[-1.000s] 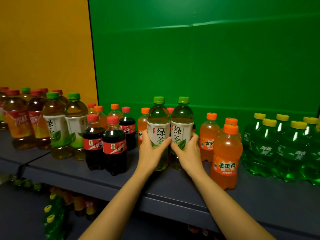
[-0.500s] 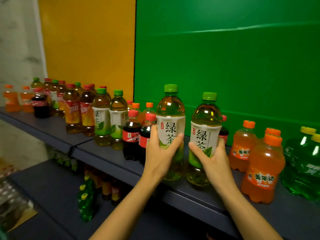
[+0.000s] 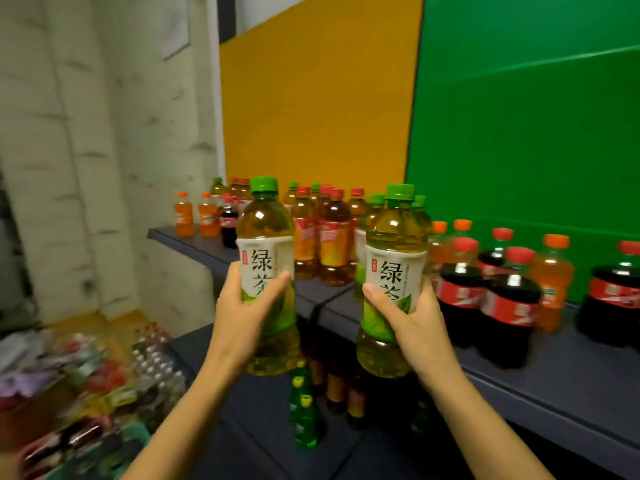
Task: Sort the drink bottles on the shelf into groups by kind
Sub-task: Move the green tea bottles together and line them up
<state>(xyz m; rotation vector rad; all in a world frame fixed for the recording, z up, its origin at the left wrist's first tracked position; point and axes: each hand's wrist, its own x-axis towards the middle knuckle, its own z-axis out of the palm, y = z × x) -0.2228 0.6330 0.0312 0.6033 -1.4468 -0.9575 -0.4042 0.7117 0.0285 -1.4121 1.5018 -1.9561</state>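
Tea bottles, green-capped, white-labelled, are gripped by left hand and right hand.

Soft, rather dim indoor light here, seemingly from above, with small white glints on the shoulders of the left green tea bottle and the right green tea bottle, and both labels are crisp enough to read. Out to the left everything smears: the white wall and the pile of packets are streaked with motion blur, and the wide lens bows the wall's lines at the edge. Deep shadow sits under the shelf, the cola bottles go near black, and the green panel and yellow panel look flat and saturated.
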